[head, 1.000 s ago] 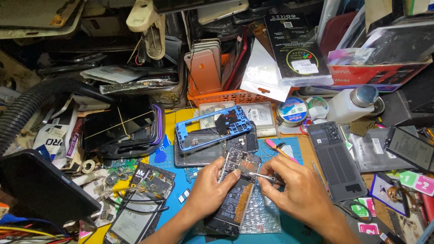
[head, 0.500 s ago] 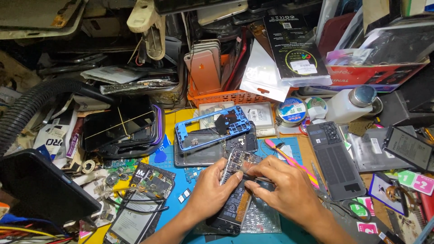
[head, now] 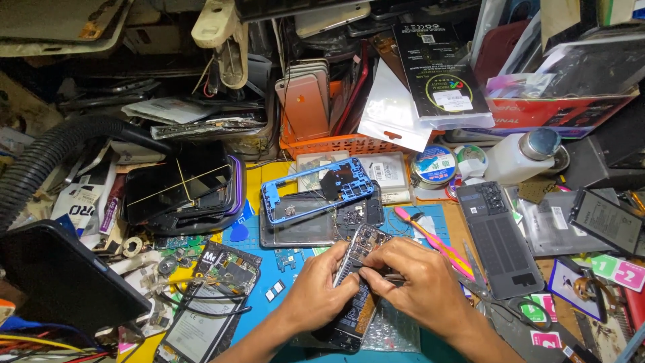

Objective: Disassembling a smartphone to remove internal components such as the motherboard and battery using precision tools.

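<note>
An opened phone (head: 355,289) with its back cover off lies at a slant on the blue mat (head: 282,269), its camera end pointing up and away from the person. The left hand (head: 316,292) wraps the phone's left edge, thumb on top and fingers curled underneath, closed firmly on the body. The right hand (head: 416,282) sits over the phone's upper right part, its thumb and forefinger pinched together on a thin metal tool (head: 386,277) whose tip rests on the exposed board just below the camera. So the phone is held between both hands, with its lower end sticking out beneath them toward the person.

Just above the phone lies a blue phone frame (head: 316,188) on a dark tray. To the phone's right, a pink tool (head: 430,238) lies nearby, and beyond it a black back cover (head: 500,235). To the phone's left lies another opened phone (head: 208,302) with loose black wires.
</note>
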